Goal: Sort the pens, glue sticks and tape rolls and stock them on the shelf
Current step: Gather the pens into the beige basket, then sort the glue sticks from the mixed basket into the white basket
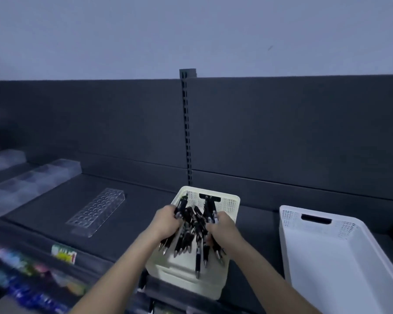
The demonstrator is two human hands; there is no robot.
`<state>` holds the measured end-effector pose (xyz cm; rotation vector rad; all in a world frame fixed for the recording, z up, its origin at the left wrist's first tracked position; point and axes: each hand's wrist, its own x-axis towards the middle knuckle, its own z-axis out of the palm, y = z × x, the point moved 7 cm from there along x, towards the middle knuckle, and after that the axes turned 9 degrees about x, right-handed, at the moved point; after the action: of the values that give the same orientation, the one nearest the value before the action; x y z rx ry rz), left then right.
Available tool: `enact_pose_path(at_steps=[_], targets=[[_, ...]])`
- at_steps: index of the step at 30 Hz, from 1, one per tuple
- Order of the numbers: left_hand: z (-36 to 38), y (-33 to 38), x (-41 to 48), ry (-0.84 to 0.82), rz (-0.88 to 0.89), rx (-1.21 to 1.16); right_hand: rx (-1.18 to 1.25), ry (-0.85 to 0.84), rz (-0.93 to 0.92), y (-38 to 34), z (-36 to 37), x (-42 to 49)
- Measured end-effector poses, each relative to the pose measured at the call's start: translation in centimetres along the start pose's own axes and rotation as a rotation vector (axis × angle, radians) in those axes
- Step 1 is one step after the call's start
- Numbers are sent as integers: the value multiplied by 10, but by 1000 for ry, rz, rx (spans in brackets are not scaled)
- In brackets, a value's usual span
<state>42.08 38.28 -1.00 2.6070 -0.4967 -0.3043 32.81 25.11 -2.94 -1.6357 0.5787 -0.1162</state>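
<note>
While we hold the bundle of black pens (191,230) between both hands, it hangs just above the cream basket (233,200), which stands on the dark shelf (145,200). Our left hand (166,219) curls round the upper ends on one side. Our right hand (221,227) grips the other side, so both hands are closed on the pens. The tips point down and toward us. Several pens on the right side sit lower than the rest, and one looks nearly free of the grip.

We judge that the step in hand is to lift the pens out and carry them to the clear holder (95,211) with its rows of holes. It lies on the shelf to the left, well apart from the cream basket.

To do this well, we should first press the bundle together. If a loose pen slips, it should fall back in the basket and not over the shelf edge. During the move we should carry the bundle low over the shelf. A white basket (327,257) stands to the right.
</note>
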Motion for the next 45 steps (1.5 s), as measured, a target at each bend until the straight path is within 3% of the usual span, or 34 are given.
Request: enact_pose_path(at_steps=[7, 15, 21, 29, 45], targets=[[22, 6, 31, -38, 37, 163, -529, 92, 10, 0, 13, 22], [23, 24, 13, 19, 292, 184, -808, 168, -298, -17, -22, -12], [39, 82, -19, 55, 491, 230, -999, 278, -235, -6, -87, -55], [82, 187, -69, 43, 671, 304, -1036, 406, -93, 23, -190, -117], [231, 413, -192, -90, 815, 245, -894, 615, 55, 108, -464, -260]])
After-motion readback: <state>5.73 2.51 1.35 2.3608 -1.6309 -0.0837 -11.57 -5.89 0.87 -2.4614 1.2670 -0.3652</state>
